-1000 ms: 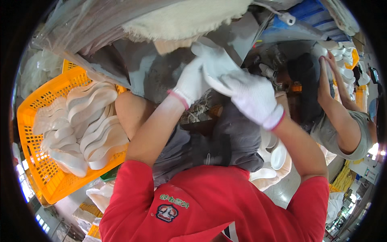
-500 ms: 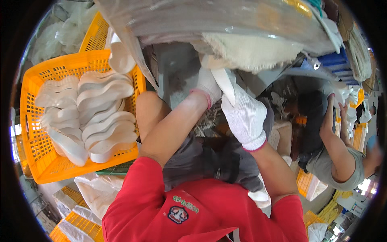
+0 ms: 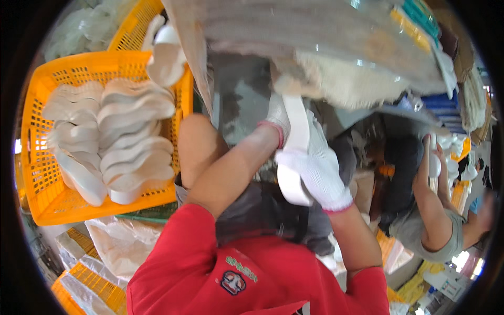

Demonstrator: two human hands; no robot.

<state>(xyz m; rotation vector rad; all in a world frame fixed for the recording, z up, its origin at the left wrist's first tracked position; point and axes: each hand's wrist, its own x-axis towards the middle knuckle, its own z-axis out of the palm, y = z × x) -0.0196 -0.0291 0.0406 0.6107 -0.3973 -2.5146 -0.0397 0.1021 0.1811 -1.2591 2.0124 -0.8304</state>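
A white, curved shoe sole is held upright between my two gloved hands in front of my lap. My right hand, in a white knit glove, closes around its near half with the fingers wrapped over the side. My left hand, gloved the same way, grips the far part from the left; most of its fingers are hidden behind the sole. The sole's far end reaches a fuzzy cream-coloured buffing pad or wheel under a grey plastic-covered hood. Whether they touch, I cannot tell.
On my left stands an orange crate with stacked white soles. Another orange crate is behind it. A sack lies beside me at lower left. A co-worker's arm shows on the right, near more white pieces.
The sole has turned, so its long side and near end now show. My right hand has shifted nearer to me and lies across it. The view has tilted slightly.
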